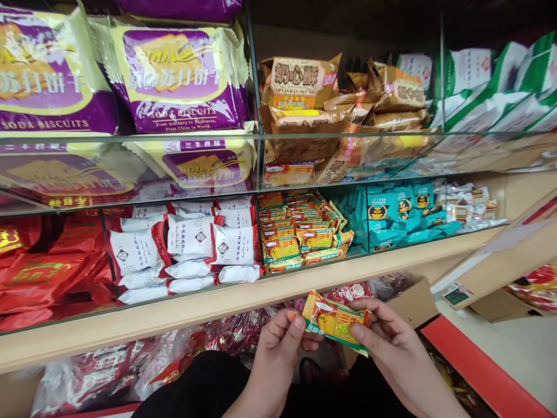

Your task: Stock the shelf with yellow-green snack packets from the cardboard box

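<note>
Left hand (278, 342) and right hand (387, 342), palms turned inward, each grip pinching 1 end of the yellow snack packet (336, 321).

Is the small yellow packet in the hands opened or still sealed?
Sealed, it seems: the yellow packet looks whole and puffy, no torn edge visible, held between left hand and right hand.

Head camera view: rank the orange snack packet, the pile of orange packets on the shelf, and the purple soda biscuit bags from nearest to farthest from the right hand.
1. Orange snack packet: pinched in the right hand, shared with the left hand.
2. Pile of orange packets: middle shelf bin, straight above the hands.
3. Purple soda biscuit bags: top shelf, far up to the left.
</note>
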`<action>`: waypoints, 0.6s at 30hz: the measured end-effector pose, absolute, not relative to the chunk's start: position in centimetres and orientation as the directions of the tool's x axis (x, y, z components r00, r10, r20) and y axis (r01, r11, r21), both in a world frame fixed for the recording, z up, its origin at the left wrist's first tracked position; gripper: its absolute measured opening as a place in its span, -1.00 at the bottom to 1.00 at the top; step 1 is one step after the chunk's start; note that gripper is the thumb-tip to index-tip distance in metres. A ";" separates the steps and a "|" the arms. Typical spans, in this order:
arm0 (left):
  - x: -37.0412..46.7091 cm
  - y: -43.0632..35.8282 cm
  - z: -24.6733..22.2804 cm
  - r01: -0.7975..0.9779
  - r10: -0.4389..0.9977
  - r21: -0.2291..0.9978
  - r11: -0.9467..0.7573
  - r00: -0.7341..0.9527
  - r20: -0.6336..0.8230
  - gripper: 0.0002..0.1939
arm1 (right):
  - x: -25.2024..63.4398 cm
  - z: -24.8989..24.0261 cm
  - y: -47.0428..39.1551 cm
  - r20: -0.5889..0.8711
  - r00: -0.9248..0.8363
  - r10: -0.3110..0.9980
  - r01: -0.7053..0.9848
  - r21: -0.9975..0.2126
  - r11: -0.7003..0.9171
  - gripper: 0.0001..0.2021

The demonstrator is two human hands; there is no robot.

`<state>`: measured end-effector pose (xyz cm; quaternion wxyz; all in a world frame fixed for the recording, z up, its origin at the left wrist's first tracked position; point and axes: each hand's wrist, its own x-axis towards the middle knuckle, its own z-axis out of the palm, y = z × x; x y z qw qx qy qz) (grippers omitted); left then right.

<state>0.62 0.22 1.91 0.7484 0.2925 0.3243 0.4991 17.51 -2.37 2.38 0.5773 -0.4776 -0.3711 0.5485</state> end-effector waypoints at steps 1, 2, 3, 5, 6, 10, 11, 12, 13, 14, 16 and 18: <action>0.7 0.2 1.9 -0.563 0.934 0.754 0.339 0.295 -0.200 -0.85 | 17.6 2.4 -2.4 -0.097 0.117 0.988 -0.282 -0.958 -0.060 -0.75; 0.8 0.1 1.9 -0.567 0.931 0.746 0.351 0.300 -0.210 -0.84 | 17.7 2.3 -2.4 -0.094 0.115 0.989 -0.281 -0.958 -0.059 -0.74; 0.9 0.1 1.9 -0.572 0.927 0.736 0.363 0.306 -0.219 -0.84 | 17.7 2.3 -2.4 -0.089 0.118 0.989 -0.276 -0.960 -0.053 -0.74; 1.0 0.1 1.7 -0.575 0.916 0.723 0.383 0.336 -0.217 -0.84 | 17.9 2.2 -2.4 -0.076 0.128 0.989 -0.243 -0.969 -0.043 -0.75; 0.9 0.2 1.6 -0.568 0.913 0.730 0.380 0.356 -0.199 -0.84 | 17.9 2.1 -2.3 -0.071 0.131 0.989 -0.218 -0.975 -0.041 -0.75; 0.8 0.5 1.4 -0.477 0.914 0.819 0.320 0.384 -0.133 -0.73 | 18.0 1.8 -2.2 -0.063 0.126 0.990 -0.154 -0.987 -0.044 -0.78; 0.8 0.6 1.3 -0.452 0.918 0.837 0.308 0.374 -0.135 -0.76 | 18.0 1.7 -2.2 -0.062 0.126 0.990 -0.148 -0.988 -0.043 -0.79; 0.7 0.7 1.3 -0.433 0.923 0.851 0.297 0.359 -0.139 -0.80 | 17.9 1.6 -2.2 -0.059 0.129 0.990 -0.137 -0.990 -0.041 -0.79; 0.7 0.8 1.3 -0.416 0.929 0.863 0.287 0.342 -0.144 -0.82 | 17.9 1.4 -2.2 -0.054 0.131 0.990 -0.121 -0.992 -0.038 -0.79; 0.6 0.9 1.2 -0.402 0.934 0.872 0.278 0.324 -0.149 -0.82 | 17.8 1.3 -2.2 -0.047 0.134 0.990 -0.104 -0.994 -0.033 -0.78; 0.5 0.9 1.1 -0.385 0.944 0.884 0.266 0.290 -0.158 -0.81 | 17.6 0.9 -2.3 -0.036 0.142 0.989 -0.085 -0.996 -0.024 -0.75; 0.4 0.9 1.1 -0.393 0.950 0.883 0.256 0.272 -0.154 -0.80 | 17.3 0.4 -2.3 -0.031 0.160 0.987 -0.091 -0.996 -0.017 -0.73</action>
